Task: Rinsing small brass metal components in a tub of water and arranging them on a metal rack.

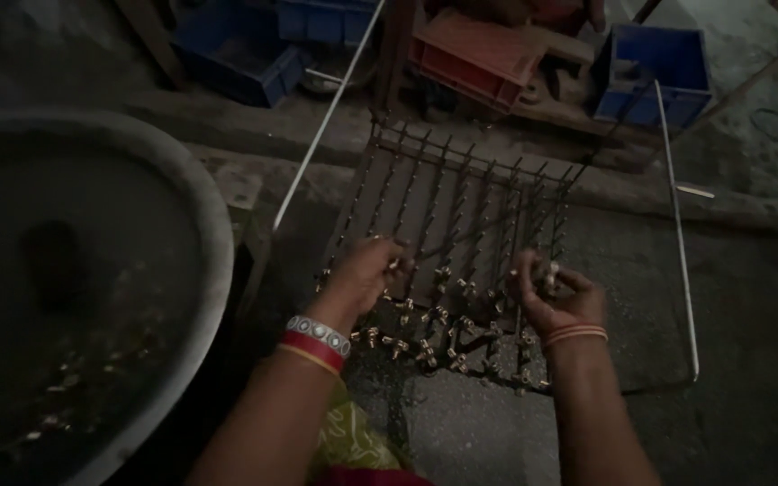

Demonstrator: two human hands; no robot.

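Observation:
A dark metal rack (461, 193) with several rows of upright pins lies tilted on the floor in front of me. Small brass-coloured fittings (425, 346) hang on its nearest pins. My left hand (366, 274), with bangles at the wrist, rests on the rack's left side, fingers curled over a fitting at a pin. My right hand (547, 292) is at the rack's right side and pinches a small shiny fitting between its fingertips. The rack's far rows of pins are bare.
A large round metal basin (204, 225) with a few small fittings inside stands at my left. Blue crates (650, 72) and an orange crate (474, 54) sit at the back. Thin metal rods (677, 225) lie beside the rack.

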